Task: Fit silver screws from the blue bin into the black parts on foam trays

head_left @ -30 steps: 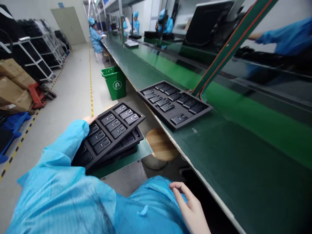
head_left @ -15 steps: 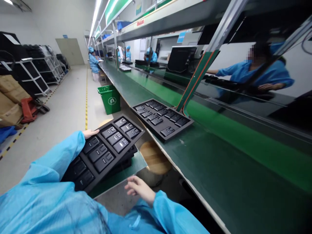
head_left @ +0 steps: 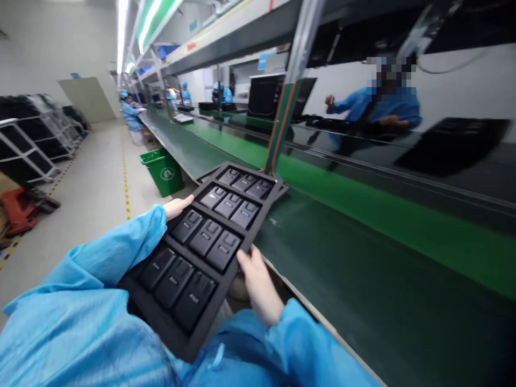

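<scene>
1. The black tray (head_left: 209, 236) is now lifted clear and held in both hands in front of the person's chest. Half a second ago it still lay tilted on a stack of like trays at the left, with only the left hand on it.
2. The left hand (head_left: 177, 207) grips the tray's far left edge, fingers curled over the rim. It held that edge a second ago too.
3. The right hand (head_left: 258, 282) has come up from near the lap and now clamps the tray's right edge, thumb on top (the fingers go underneath, out of sight).
4. The tray's pockets each hold a small dark part, in rows of three. The tray hangs over the near edge of the green tabletop (head_left: 363, 279), its far end covering most of a second tray (head_left: 205, 174) that lies flat there.
5. The stack it came from has dropped out of view, so the pick-up looks finished and the tray is being carried toward the tabletop.
6. Further off stand a green bin (head_left: 163, 172) on the floor and co-workers in blue coats (head_left: 131, 113) along the line.
</scene>
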Motion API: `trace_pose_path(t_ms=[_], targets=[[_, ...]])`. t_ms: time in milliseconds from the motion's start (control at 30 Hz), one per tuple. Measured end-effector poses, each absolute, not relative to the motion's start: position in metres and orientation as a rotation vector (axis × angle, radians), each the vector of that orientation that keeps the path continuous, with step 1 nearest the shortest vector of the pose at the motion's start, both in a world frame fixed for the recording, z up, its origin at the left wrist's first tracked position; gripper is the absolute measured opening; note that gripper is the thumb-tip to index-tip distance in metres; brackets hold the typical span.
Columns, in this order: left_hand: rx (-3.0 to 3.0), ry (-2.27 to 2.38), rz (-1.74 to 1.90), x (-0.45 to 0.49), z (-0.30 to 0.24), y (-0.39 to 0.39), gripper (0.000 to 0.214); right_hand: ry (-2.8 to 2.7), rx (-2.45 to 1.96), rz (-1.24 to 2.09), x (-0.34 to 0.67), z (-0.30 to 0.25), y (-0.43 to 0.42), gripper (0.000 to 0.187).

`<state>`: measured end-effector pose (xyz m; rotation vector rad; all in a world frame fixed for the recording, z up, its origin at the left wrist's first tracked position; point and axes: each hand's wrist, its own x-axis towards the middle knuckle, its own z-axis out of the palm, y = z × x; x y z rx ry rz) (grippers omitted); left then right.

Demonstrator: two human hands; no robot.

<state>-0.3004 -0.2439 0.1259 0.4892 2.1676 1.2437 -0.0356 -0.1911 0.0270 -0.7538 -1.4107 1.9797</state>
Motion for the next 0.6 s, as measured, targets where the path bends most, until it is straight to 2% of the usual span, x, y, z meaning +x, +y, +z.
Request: trace_pose_path(t_ms=[133, 300, 433, 500, 600], targets=[[0.549, 1.878, 1.227, -0.23, 0.121, -0.18, 0.049, -1.536, -1.038, 1.689, 0.022, 0.062, -0.09, 0.038], [0.662, 1.596, 1.296, -0.123, 0.088, -0.133, 0.033, -1.532, -1.296, 1.55, 0.111, 0.074, 0.022, 0.019], [0.666, 1.44, 1.29, -0.059, 0.044, -0.118, 0.05, -1.64, -1.482, 1.402, 0.16, 0.047, 0.07, 0.008], [0.646, 1.414, 1.307, -0.037, 0.023, -0.114, 0.06, -1.723, -1.542, 1.335, 0.174, 0.028, 0.084, 0.008], [0.614, 1.436, 1.341, -0.017, -0.004, -0.112, 0.071, -1.86, -1.58, 1.253, 0.183, 0.003, 0.098, 0.02]])
